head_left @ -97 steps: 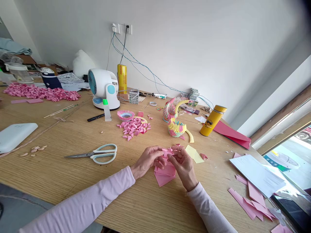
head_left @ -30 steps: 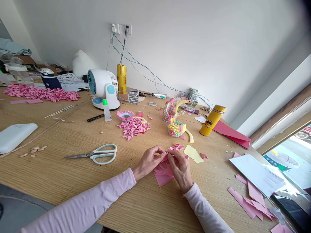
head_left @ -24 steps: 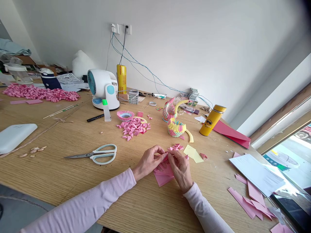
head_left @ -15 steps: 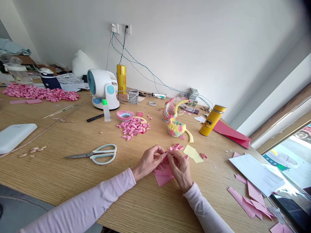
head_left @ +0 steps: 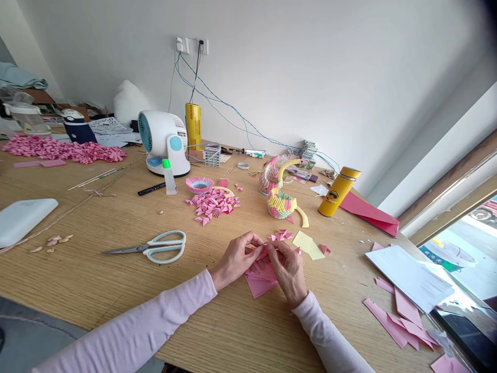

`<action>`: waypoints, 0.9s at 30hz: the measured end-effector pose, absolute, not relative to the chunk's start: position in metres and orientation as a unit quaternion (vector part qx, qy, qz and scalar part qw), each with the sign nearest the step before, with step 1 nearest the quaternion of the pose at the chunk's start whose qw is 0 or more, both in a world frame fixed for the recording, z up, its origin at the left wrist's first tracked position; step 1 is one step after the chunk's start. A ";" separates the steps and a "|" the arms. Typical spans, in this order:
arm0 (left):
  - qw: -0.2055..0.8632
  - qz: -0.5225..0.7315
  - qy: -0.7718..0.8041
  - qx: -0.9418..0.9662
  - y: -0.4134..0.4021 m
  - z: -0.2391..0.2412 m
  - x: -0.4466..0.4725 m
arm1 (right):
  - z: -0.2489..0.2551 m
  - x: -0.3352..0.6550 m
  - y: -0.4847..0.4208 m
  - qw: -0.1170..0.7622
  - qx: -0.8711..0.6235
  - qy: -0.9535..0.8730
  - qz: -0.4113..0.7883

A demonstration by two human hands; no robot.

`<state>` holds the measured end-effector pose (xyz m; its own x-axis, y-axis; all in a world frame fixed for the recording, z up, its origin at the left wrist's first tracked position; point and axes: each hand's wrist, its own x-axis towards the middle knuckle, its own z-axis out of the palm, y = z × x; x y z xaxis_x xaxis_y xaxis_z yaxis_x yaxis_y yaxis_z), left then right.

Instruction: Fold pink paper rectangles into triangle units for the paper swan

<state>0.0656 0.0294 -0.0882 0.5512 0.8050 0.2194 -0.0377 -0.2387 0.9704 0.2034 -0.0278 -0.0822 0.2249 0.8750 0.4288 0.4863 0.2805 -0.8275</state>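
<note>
My left hand (head_left: 236, 257) and my right hand (head_left: 288, 269) meet over a stack of pink paper slips (head_left: 261, 280) near the table's front edge. Both pinch one small pink paper piece (head_left: 264, 251) between thumb and fingertips. Just beyond the fingers lie a few folded pink triangles (head_left: 281, 235) and a yellow slip (head_left: 309, 245). Both arms wear pale pink sleeves.
Scissors (head_left: 153, 246) lie to the left of my hands. Farther back are a pile of pink folded pieces (head_left: 215, 203), a small fan (head_left: 162, 141), paper swan models (head_left: 280, 190), a yellow flask (head_left: 337, 192). White sheets (head_left: 409, 277) and pink strips (head_left: 399, 318) lie at the right.
My hands have drawn slightly closer to me and tightened their pinch on the pink piece; over the last second they have barely moved.
</note>
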 end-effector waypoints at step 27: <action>0.484 0.386 0.280 0.734 0.030 -0.085 0.064 | -0.084 0.207 -0.027 0.562 -0.552 -0.542 0.293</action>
